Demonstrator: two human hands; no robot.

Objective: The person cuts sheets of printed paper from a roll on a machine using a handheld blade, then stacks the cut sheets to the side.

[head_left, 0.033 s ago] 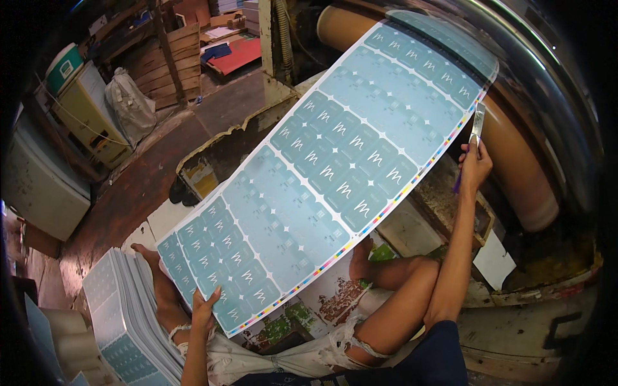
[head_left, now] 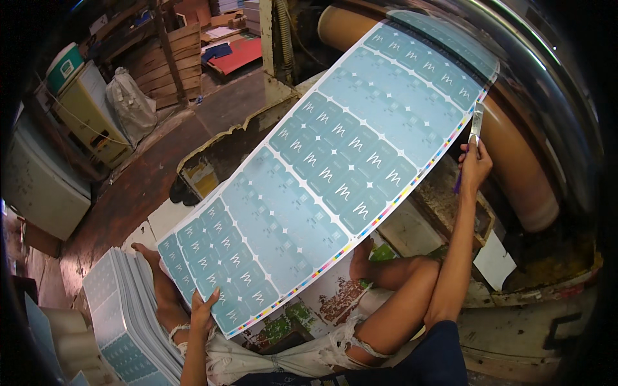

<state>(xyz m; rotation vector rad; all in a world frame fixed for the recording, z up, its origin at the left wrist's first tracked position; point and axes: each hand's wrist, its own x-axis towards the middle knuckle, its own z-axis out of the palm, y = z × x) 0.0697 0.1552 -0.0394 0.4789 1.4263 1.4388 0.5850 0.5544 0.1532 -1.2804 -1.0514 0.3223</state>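
Observation:
A large printed sheet (head_left: 335, 174) of teal label panels, with a colour bar along its edge, stretches from lower left to upper right over my lap. My left hand (head_left: 203, 310) grips its near corner from below. My right hand (head_left: 475, 166) is raised at the sheet's far edge and holds a thin metal blade (head_left: 476, 123) upright against that edge. The sheet's top end lies against a shiny drum (head_left: 553, 90). My bent legs (head_left: 399, 276) and bare feet show under the sheet.
A stack of the same printed sheets (head_left: 122, 315) lies at my lower left. A brown roller (head_left: 521, 174) runs beside the drum. Wooden pallets (head_left: 170, 61), a white sack (head_left: 129, 103), a yellow-green cabinet (head_left: 87, 119) and a red board (head_left: 241, 55) stand at the back.

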